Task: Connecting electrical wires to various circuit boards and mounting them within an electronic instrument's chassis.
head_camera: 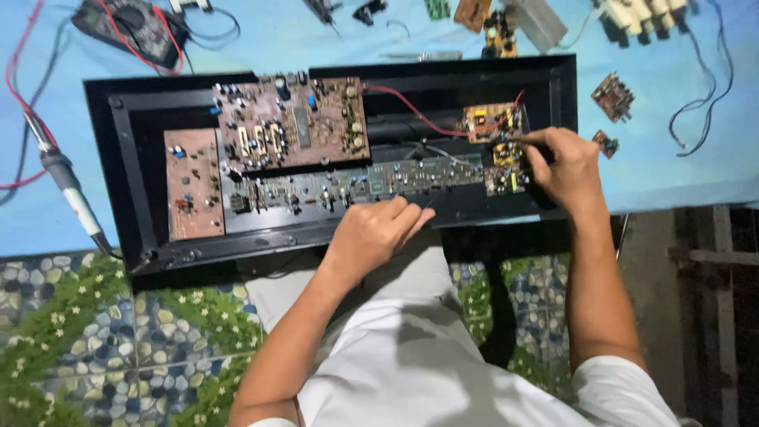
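A black open chassis point(126, 150) lies on a blue-covered table and holds several brown circuit boards: a large one point(291, 120) at the top, a smaller one point(192, 183) at the left, and a long narrow strip board point(356, 186) across the middle. My left hand point(378, 231) rests on the chassis's near edge, fingers curled against the strip board. My right hand point(563, 164) pinches a small yellow board point(506, 158) at the chassis's right end. A red wire point(411, 109) runs to another small board point(490, 121) just above.
A soldering iron point(67, 186) lies at the left edge of the table. A multimeter with red leads point(130, 28) sits at the back left. Loose small boards point(613, 95), parts and black cables point(704, 95) are scattered at the back and right. Patterned floor lies below.
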